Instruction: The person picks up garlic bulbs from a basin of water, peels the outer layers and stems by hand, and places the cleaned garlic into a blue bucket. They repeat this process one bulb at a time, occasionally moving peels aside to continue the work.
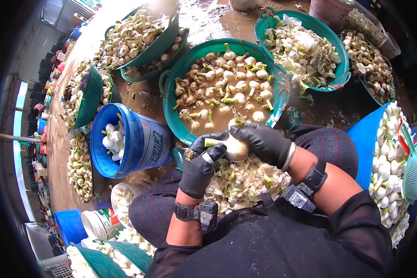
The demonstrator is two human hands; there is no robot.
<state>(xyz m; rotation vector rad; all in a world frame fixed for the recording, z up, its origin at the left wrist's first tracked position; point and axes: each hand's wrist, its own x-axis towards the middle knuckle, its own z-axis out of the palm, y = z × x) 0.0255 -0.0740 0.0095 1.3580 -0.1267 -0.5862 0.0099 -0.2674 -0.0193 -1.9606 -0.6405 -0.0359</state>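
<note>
Both of my hands wear dark gloves and meet over my lap, in front of a green basin (pixel 171 111) of brownish water with unpeeled garlic bulbs. My left hand (pixel 199 162) is closed round the green stem of a large garlic bulb (pixel 236 149). The bulb's whitish round body faces down and the stem points left. My right hand (pixel 264 141) presses its fingers on the top and right side of the same bulb. Loose peels (pixel 245 178) lie in a heap below the hands.
A blue bucket (pixel 129 139) with white bulbs stands at the left. A green tub (pixel 306 51) of peels is at the upper right. Peeled garlic fills a blue container (pixel 363 139) at the right, with a green strainer (pixel 415 176) on it. More garlic tubs (pixel 143 51) stand at the upper left.
</note>
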